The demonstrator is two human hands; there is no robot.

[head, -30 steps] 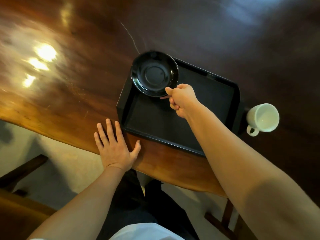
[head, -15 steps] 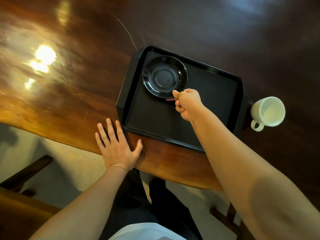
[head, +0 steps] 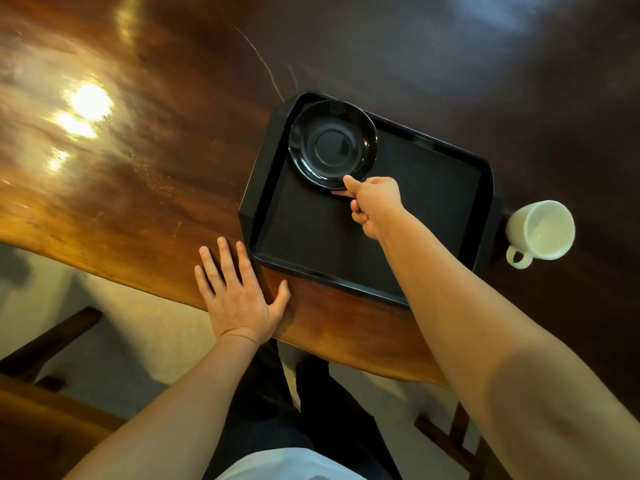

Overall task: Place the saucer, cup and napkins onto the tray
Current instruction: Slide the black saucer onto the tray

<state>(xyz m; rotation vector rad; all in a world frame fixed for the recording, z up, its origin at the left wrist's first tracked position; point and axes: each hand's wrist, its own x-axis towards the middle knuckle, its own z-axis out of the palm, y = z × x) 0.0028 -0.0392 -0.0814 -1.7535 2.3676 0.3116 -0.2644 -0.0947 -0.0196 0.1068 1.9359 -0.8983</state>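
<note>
A black saucer (head: 333, 144) lies in the far left corner of the black tray (head: 433, 216). My right hand (head: 374, 202) pinches the saucer's near rim between thumb and fingers. Flat on the wooden table, my left hand (head: 239, 289) rests with fingers spread, just left of the tray's near corner. A white cup (head: 540, 230) stands on the table to the right of the tray, its handle pointing toward me. No napkins are in view.
The glossy wooden table (head: 138, 168) stretches far to the left and back, with bright light reflections on it. Its near edge runs under my arms. Below it are my legs, the pale floor and wooden chair parts.
The saucer has moved from over the tray's left rim to inside its far left corner, still held by my right hand. My left hand has stayed flat on the table.
</note>
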